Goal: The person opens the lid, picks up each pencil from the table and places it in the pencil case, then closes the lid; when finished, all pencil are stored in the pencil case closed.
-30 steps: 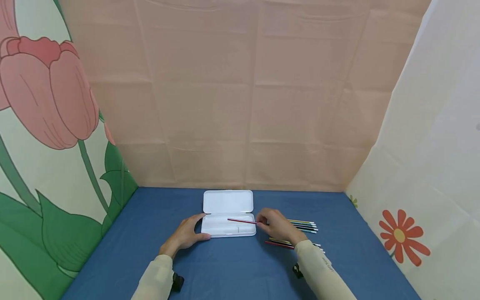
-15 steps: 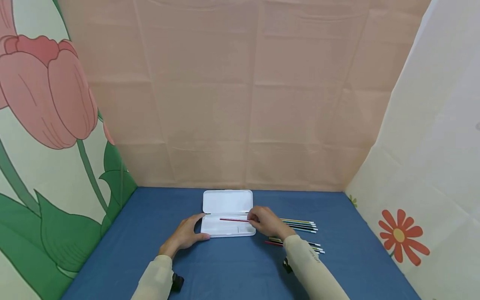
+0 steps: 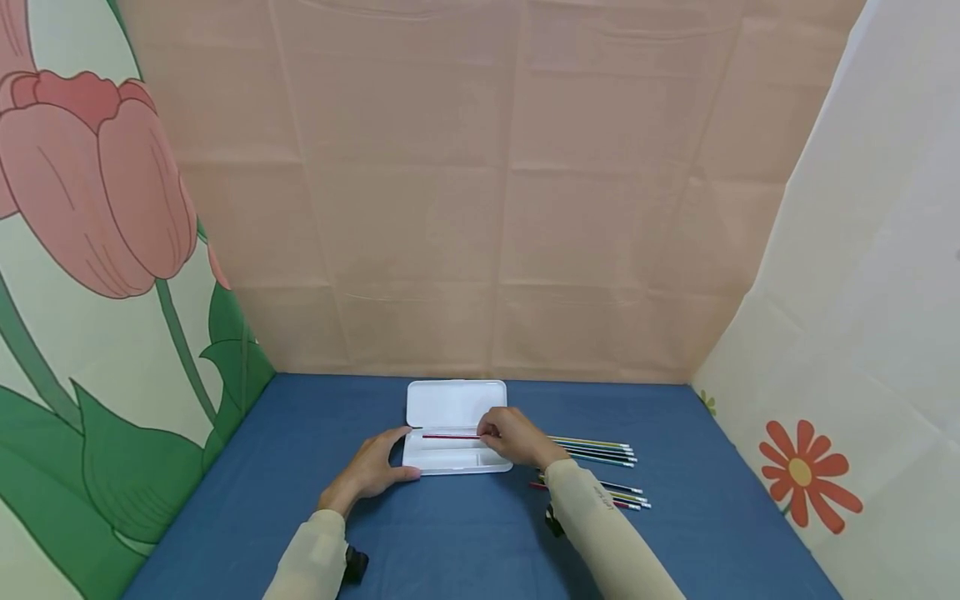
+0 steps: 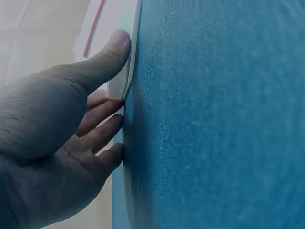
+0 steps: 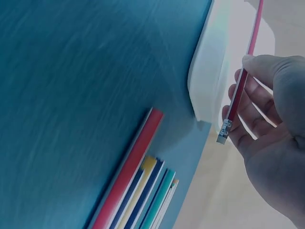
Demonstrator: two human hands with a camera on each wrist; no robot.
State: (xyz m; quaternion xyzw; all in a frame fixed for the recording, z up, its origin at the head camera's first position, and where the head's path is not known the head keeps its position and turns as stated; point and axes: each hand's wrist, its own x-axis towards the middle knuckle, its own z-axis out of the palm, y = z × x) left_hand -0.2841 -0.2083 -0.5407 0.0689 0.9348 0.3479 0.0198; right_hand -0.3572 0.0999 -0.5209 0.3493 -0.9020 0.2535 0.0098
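A red pencil (image 3: 450,437) lies level over the far side of the tray of a white case (image 3: 442,461), its pointed end toward the case's left end; whether it touches the tray floor cannot be told. The right hand (image 3: 520,438) pinches it between thumb and fingertips, closed just far enough to grip the shaft. The silver-banded eraser end (image 5: 223,134) sticks out behind the grip. If that end overhangs the right wall, letting go could leave the pencil propped on the rim; a release from too high could let it roll across the tray.

The left hand (image 3: 371,467) is spread wide yet holds the left end of the case, thumb at the near corner and forefinger at the far one. Should that brace slacken, a nudge from the pencil could slide or twist the case, since its lid (image 3: 456,402) lies opened back and adds no steadiness.

Farther right, two groups of loose pencils, one beyond (image 3: 600,451) and one nearer (image 3: 633,500), lie beside the right forearm on the blue cloth (image 3: 450,542). A low, hasty withdrawal of the sleeve (image 3: 603,525) could scatter them.
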